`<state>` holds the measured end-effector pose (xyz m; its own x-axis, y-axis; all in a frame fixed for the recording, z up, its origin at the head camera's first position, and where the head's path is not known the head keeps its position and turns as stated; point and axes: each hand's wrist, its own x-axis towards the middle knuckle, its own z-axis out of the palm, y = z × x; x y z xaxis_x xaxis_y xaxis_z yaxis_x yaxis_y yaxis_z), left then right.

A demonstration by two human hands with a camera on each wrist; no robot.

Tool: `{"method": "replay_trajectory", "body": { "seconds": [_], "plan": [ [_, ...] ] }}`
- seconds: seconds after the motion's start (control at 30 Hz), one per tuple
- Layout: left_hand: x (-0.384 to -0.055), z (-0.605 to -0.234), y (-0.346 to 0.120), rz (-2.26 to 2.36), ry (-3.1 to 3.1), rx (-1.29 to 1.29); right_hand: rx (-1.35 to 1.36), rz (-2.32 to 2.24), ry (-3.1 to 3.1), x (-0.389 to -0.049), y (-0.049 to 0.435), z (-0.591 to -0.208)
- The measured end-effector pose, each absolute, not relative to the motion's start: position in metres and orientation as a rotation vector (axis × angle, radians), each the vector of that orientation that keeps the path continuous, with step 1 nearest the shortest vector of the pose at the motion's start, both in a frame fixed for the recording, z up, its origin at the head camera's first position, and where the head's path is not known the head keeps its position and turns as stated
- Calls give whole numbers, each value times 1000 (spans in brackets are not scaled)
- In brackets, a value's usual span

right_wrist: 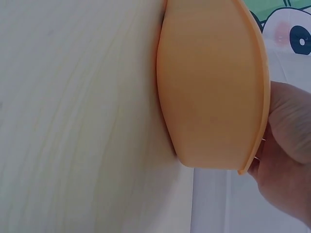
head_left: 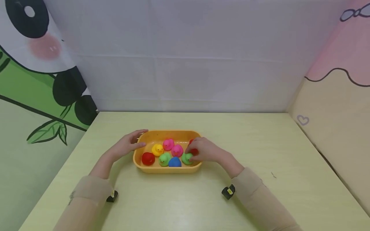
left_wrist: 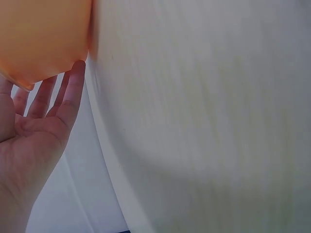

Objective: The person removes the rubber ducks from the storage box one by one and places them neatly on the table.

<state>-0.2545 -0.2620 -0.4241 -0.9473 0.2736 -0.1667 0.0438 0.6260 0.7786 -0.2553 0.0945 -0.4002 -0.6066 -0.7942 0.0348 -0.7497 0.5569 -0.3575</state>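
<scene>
An orange plastic tray (head_left: pixel 167 170) stands on the table with small toys inside. My left hand (head_left: pixel 127 146) holds its left end, thumb over the rim and fingers along the outer wall; in the left wrist view its fingertips touch that wall. Reaching over the right end, my right hand (head_left: pixel 206 149) has its thumb and fingers around a red toy (head_left: pixel 195 151), partly hidden by them. Its thumb is close to a green duck (head_left: pixel 187 158). In the right wrist view, the tray's wall (right_wrist: pixel 214 87) hides the fingers.
Also in the tray are a yellow duck (head_left: pixel 157 149), pink ducks (head_left: pixel 168 144), another green duck (head_left: pixel 164 159), a round blue toy (head_left: pixel 174 162) and a round red toy (head_left: pixel 148 158). A pale wall (head_left: pixel 185 64) rises behind the table (head_left: pixel 245 138), with printed panels at both sides.
</scene>
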Motion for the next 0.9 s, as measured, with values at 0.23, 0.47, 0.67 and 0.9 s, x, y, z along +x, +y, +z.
{"method": "replay_trajectory", "body": {
  "seconds": [0.23,0.47,0.67,0.9],
  "plan": [
    [-250,-422,-269,1258,2519,264,-1337,-522,2664,-251,90,-399],
    [-246,-416,-272,1284,2471,297,-1316,-641,2646,-247,94,-393],
    [-246,-412,-271,1286,2454,292,-1244,-779,2634,-245,99,-382],
    [-245,-410,-270,1283,2454,280,-1211,-916,2655,-246,108,-369]
  ]
}}
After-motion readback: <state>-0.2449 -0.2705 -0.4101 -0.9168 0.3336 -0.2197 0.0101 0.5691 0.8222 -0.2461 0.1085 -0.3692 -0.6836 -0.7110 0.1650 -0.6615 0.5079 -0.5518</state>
